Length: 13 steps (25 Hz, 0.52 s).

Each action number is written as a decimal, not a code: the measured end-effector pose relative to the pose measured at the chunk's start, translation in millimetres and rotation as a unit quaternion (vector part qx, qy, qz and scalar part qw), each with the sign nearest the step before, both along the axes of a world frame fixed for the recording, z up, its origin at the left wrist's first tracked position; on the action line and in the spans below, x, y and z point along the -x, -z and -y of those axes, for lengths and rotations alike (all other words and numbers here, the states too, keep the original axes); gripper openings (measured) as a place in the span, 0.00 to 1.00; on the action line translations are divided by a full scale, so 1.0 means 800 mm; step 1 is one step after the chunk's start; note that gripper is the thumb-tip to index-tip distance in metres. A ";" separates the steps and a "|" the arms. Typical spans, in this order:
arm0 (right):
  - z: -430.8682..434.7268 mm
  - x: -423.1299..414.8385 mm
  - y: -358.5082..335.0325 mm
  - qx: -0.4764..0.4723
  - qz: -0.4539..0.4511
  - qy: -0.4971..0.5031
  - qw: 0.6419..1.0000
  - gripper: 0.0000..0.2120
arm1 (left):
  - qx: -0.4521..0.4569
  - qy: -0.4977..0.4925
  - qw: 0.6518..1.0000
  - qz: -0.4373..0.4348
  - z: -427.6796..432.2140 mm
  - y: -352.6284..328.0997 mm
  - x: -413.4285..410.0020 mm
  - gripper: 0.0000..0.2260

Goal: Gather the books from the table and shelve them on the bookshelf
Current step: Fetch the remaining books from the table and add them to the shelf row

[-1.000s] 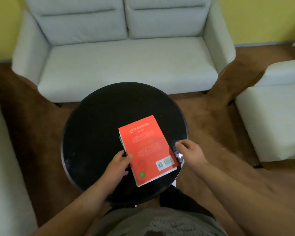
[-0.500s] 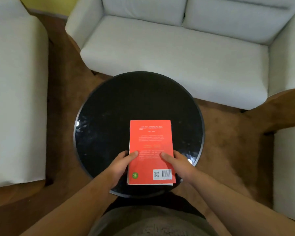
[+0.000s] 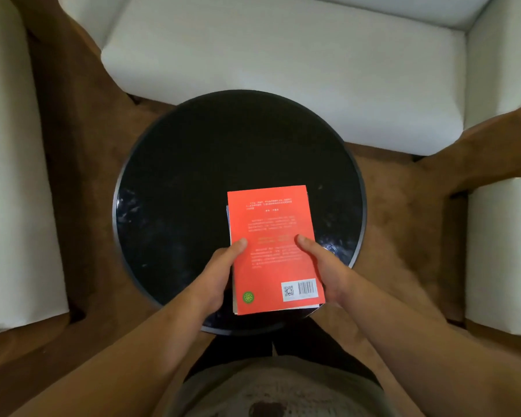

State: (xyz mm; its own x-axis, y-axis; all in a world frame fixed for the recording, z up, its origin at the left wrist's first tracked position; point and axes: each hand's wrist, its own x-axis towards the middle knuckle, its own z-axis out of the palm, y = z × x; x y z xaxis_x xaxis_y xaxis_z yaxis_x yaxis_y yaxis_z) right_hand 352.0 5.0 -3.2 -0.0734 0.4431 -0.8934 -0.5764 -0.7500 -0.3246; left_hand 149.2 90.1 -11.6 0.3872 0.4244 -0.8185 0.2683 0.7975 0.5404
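A stack of books (image 3: 271, 230) topped by a red back cover with a barcode and a green round mark lies on the near right part of the round black table (image 3: 193, 182). Thin edges of other books show under its left and bottom sides. My left hand (image 3: 220, 272) grips the stack's left edge, thumb on the cover. My right hand (image 3: 322, 263) grips the right edge the same way, thumb on top. The fingers of both hands are hidden below the stack. No bookshelf is in view.
A white sofa (image 3: 283, 55) stands behind the table. A white seat (image 3: 12, 176) is at the left and another white seat (image 3: 503, 251) at the right. Brown carpet (image 3: 403, 221) surrounds the table. My torso is at the bottom edge.
The red-topped stack was squared up from a tilted position, and both hands closed in on its two sides. The view has tipped further down and drawn closer to the table.
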 end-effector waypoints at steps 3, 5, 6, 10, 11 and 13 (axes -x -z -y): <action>0.009 0.005 -0.003 -0.009 -0.008 0.014 1.000 0.22 | -0.001 0.012 1.000 0.005 0.006 0.007 0.008 0.21; 0.023 0.008 -0.007 -0.006 -0.009 0.010 1.000 0.24 | -0.004 0.020 1.000 0.009 0.023 0.009 0.016 0.29; 0.034 0.011 -0.008 -0.005 -0.010 0.003 1.000 0.25 | 0.000 0.018 1.000 0.017 0.036 0.011 0.022 0.33; 0.084 0.032 -0.004 0.005 0.002 -0.032 0.999 0.29 | 0.014 -0.020 0.998 0.051 0.098 0.014 0.046 0.43; 0.095 0.037 -0.005 0.002 0.007 -0.040 0.999 0.28 | 0.014 -0.036 0.998 0.049 0.111 0.014 0.050 0.44; 0.114 0.042 -0.007 0.000 0.009 -0.047 0.999 0.26 | 0.015 -0.056 0.997 0.045 0.137 0.012 0.056 0.40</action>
State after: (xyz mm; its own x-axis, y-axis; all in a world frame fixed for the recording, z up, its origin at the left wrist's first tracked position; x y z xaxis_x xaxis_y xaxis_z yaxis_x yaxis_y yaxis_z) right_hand 318.7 -86.2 2.7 -0.0980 0.4350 -0.8951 -0.4974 -0.8005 -0.3345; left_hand 104.7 -19.8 -21.4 0.4108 0.4457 -0.7954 0.1279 0.8356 0.5343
